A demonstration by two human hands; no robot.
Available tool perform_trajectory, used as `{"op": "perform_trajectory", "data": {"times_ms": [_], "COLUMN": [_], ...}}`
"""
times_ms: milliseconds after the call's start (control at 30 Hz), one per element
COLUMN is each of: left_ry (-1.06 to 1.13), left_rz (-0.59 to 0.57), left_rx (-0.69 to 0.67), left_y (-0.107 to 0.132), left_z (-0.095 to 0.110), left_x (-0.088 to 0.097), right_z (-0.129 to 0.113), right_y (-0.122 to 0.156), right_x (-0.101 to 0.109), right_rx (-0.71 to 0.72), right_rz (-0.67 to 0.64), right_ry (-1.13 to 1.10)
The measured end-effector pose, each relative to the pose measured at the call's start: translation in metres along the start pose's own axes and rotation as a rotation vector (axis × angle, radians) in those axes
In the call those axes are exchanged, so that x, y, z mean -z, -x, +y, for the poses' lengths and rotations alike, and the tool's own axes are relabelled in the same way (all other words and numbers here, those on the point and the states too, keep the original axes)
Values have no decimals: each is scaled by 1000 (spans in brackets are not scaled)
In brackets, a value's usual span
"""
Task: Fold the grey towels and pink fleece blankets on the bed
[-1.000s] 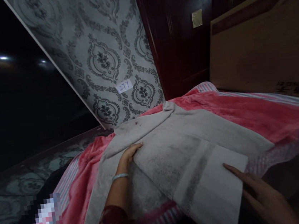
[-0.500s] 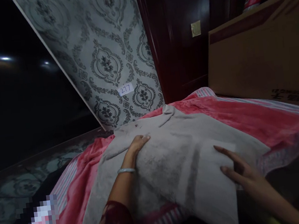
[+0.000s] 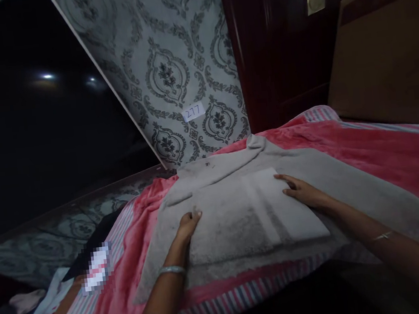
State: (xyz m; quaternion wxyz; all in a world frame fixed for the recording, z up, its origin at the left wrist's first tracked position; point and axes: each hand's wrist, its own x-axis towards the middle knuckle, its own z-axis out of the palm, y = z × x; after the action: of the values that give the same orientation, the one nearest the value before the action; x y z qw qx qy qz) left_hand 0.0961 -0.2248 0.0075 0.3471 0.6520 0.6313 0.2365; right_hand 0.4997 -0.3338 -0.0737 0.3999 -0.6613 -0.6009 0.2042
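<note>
A grey towel with a pale band and a white end lies flat, its surface darker and smudged in the middle. It rests on a larger grey cloth that looks like fleece. At the towel's left edge, my left hand is closed on it, thumb on top. My right hand pinches the white end near its far right corner, with finger and thumb over the edge. Fingers under the towel are hidden in both cases.
A pink blanket with striped borders spreads beneath the grey cloth. Behind stand a patterned wall with a "277" label, a dark red door and a cardboard box at right. A large black screen is at left.
The towel's white end, which hung toward me, now lies flat farther up on the grey cloth. My right hand moved away from me with it; my left hand came slightly nearer.
</note>
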Motion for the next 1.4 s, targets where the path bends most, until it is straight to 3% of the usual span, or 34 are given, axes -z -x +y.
{"op": "perform_trajectory", "data": {"times_ms": [100, 200, 267, 400, 500, 600, 700, 867, 1100, 1267, 1400], "left_ry": [-146, -274, -324, -648, -837, -852, -845, -824, -886, -887, -892], "left_rz": [51, 150, 171, 135, 79, 52, 56, 67, 125, 28, 87], "left_rx": [-16, -108, -212, -422, -449, -438, -447, -436, -330, -254, -195], "left_y": [-8, -24, -34, -40, -38, -37, -39, -42, -37, -33, -6], "left_z": [2, 29, 52, 74, 65, 53, 49, 50, 52, 40, 41], "left_x": [0, 2, -11, -62, -90, -98, -95, -92, -85, -54, -31], "right_z": [1, -37, -77, -137, -139, -119, -104, -84, -50, -33, -57], "right_y": [-3, -20, -37, -65, -71, -72, -76, -78, -51, -25, -10], "right_x": [5, 5, -14, -79, -117, -130, -123, -93, -51, -16, -5], "right_rx": [-54, -20, 137, 265, 247, 253, 232, 96, -80, -164, -164], "right_rz": [-38, 47, 80, -57, -117, -123, -122, -103, -76, -132, -136], "right_ry": [181, 427, 514, 591, 626, 617, 607, 674, 753, 757, 781]}}
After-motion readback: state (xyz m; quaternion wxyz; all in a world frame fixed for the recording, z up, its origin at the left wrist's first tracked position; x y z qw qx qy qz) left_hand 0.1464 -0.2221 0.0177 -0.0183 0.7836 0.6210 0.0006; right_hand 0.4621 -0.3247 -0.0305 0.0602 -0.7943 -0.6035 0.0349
